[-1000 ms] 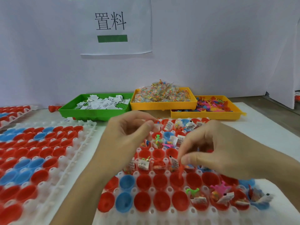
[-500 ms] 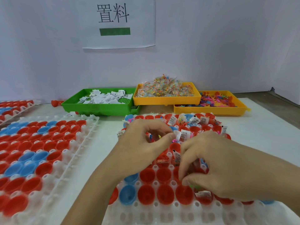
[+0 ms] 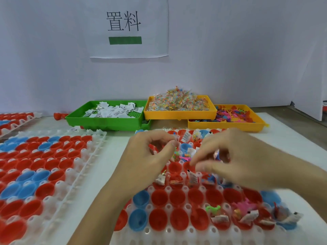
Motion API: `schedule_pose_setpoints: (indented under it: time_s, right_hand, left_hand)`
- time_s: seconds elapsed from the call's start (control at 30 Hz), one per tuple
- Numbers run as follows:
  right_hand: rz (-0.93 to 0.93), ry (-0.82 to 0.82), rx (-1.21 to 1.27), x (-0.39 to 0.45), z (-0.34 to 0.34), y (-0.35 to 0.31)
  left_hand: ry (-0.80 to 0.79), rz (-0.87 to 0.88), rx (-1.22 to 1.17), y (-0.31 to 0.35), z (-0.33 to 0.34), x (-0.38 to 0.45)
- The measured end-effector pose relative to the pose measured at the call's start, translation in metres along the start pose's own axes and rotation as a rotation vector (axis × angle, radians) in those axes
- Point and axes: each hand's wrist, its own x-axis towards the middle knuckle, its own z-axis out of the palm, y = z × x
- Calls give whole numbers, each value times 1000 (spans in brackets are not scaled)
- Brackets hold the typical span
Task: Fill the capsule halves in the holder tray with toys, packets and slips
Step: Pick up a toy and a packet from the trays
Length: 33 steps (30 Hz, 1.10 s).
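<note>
The white holder tray (image 3: 177, 234) in front of me carries red and blue capsule halves (image 3: 177, 218). Far rows and the front right ones hold toys, packets and slips, among them a green toy (image 3: 213, 208) and a pink toy (image 3: 246, 206). The front left halves look empty, except for a dark red shape in one of them (image 3: 196, 216). My left hand (image 3: 150, 160) hovers over the tray's middle with fingers curled and thumb meeting forefinger, a white bit like a slip at the tips. My right hand (image 3: 235, 161) pinches thumb to forefinger; what it holds is hidden.
A second holder tray (image 3: 99, 138) of red and blue halves lies at the left. At the back stand a green tray (image 3: 106, 123) of slips, a yellow tray (image 3: 178, 115) of packets and a yellow tray (image 3: 224, 126) of small toys. A paper sign (image 3: 129, 27) hangs on the wall.
My right hand held a small red toy, dipped to the front rows, and has come back up over the middle rows. My left hand stayed roughly in place, fingers still curled.
</note>
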Motion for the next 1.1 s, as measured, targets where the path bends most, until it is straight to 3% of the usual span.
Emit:
schedule_pose_setpoints:
  time_s: [0.03, 0.17, 0.3, 0.53, 0.93, 1.1]
  right_hand:
    - [22, 1, 56, 17, -14, -6]
    - [140, 170, -113, 90, -34, 45]
    - [300, 245, -190, 156, -37, 88]
    - [644, 205, -312, 200, -16, 144]
    - [486, 519, 10, 176, -33, 129]
    - [368, 527, 378, 126, -40, 93]
  left_hand:
    - [44, -7, -5, -1, -1, 1]
    - [183, -34, 24, -5, -4, 3]
    - [233, -58, 8, -6, -6, 3]
    - [264, -89, -5, -11, -7, 4]
    - [252, -89, -12, -10, -6, 4]
    - [222, -74, -48, -6, -2, 2]
